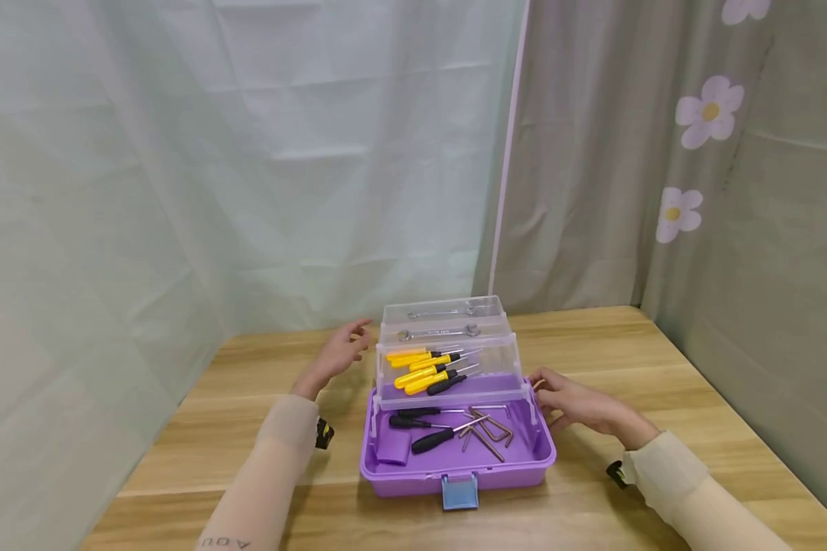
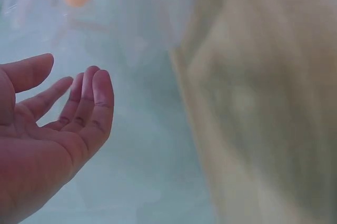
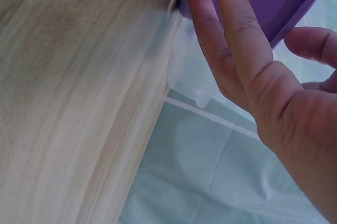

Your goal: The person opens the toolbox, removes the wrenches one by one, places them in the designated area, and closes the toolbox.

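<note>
A purple toolbox point(image 1: 503, 478) stands with its clear tiered trays point(image 1: 503, 356) raised. Yellow-handled screwdrivers point(image 1: 420, 377) and one with a black handle lie in the front tray, and wrenches point(image 1: 437, 333) lie in the tiers behind. Black-handled screwdrivers point(image 1: 433, 441), hex keys point(image 1: 485, 442) and a small purple piece point(image 1: 393, 448) lie in the base. My left hand point(image 1: 344, 352) hovers left of the trays, fingers loosely bent and holding nothing. At the box's right side, my right hand point(image 1: 579, 402) has its extended fingers point(image 3: 245, 24) against the purple wall.
The box rests on a wooden table point(image 1: 234, 428), its blue latch point(image 1: 460, 491) hanging down at the front. Pale curtains point(image 1: 303, 168) hang behind the table's back edge, and a grey flowered curtain point(image 1: 593, 168) hangs to the right.
</note>
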Demonstrator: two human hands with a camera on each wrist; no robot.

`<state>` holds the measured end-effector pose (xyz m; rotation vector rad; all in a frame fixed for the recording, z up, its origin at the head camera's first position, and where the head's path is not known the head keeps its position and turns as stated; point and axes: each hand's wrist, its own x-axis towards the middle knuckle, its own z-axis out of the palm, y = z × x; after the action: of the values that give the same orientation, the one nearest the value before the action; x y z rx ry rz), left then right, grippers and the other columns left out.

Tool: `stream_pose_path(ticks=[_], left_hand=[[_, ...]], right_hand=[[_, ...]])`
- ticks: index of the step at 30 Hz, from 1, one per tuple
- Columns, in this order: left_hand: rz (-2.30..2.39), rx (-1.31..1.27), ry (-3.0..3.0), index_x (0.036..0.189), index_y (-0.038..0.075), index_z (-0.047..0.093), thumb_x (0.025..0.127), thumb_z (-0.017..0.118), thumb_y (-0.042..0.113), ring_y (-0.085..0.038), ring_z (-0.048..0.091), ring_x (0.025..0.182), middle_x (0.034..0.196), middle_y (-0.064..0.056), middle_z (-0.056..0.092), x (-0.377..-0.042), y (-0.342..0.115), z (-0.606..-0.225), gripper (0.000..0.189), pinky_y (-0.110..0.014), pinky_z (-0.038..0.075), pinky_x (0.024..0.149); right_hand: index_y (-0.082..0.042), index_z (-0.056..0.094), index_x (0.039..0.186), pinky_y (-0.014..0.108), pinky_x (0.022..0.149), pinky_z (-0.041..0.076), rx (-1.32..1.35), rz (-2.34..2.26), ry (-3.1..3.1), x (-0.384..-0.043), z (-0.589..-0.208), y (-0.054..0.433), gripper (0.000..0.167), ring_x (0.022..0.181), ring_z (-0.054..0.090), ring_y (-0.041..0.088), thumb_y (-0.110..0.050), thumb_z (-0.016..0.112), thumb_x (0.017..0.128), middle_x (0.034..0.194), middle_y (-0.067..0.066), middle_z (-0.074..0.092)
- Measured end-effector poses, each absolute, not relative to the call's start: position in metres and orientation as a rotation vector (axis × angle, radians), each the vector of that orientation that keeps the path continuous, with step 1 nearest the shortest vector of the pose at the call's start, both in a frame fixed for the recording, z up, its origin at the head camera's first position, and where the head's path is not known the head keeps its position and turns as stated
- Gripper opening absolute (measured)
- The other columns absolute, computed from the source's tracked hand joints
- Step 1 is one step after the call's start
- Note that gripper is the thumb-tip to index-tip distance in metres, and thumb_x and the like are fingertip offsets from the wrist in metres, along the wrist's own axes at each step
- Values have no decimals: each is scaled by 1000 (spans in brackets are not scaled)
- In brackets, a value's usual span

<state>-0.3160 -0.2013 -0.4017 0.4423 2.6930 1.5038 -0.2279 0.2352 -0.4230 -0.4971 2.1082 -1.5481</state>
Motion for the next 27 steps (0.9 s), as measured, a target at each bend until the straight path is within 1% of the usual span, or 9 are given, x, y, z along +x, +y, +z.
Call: stream_pose_path(ticks=[3, 9, 15, 22, 27], left_hand=[[1506, 495, 2726, 155, -4, 41, 111, 48, 12, -47, 58, 118, 133, -31, 52, -313, -203, -384, 47, -54, 55, 98], [1507, 567, 2750, 153, 4, 49, 112, 49, 16, -39, 59, 116, 135, -25, 54, -306, -204, -349, 43, -57, 52, 101], [1454, 636, 2769, 149, 8, 55, 111, 50, 17, -36, 60, 117, 135, -20, 58, -303, -194, -322, 39, -55, 52, 102], [1289, 738, 2798, 147, 4, 57, 111, 51, 16, -38, 59, 124, 143, -20, 59, -299, -176, -303, 38, -55, 48, 105], [1180, 806, 2794, 143, 3, 60, 110, 51, 14, -38, 58, 126, 145, -20, 58, -301, -167, -292, 36, -54, 48, 106]], right_hand=[[6, 36, 134, 46, 80, 62, -484, -1543, 2115, -228, -422, 234, 37, 100, 65, 27, -13, 48, 105, 126, 25, 54], [6, 36, 134, 46, 81, 61, -476, -1526, 2125, -226, -420, 233, 37, 100, 65, 26, -13, 48, 104, 126, 26, 54], [6, 37, 135, 46, 82, 61, -475, -1523, 2135, -225, -418, 234, 37, 101, 65, 27, -13, 48, 105, 128, 28, 53], [5, 37, 134, 46, 83, 61, -461, -1515, 2109, -216, -420, 237, 36, 105, 65, 29, -14, 48, 105, 130, 29, 52], [5, 36, 135, 45, 82, 61, -494, -1511, 2123, -217, -420, 237, 36, 106, 65, 28, -14, 47, 106, 133, 29, 50]])
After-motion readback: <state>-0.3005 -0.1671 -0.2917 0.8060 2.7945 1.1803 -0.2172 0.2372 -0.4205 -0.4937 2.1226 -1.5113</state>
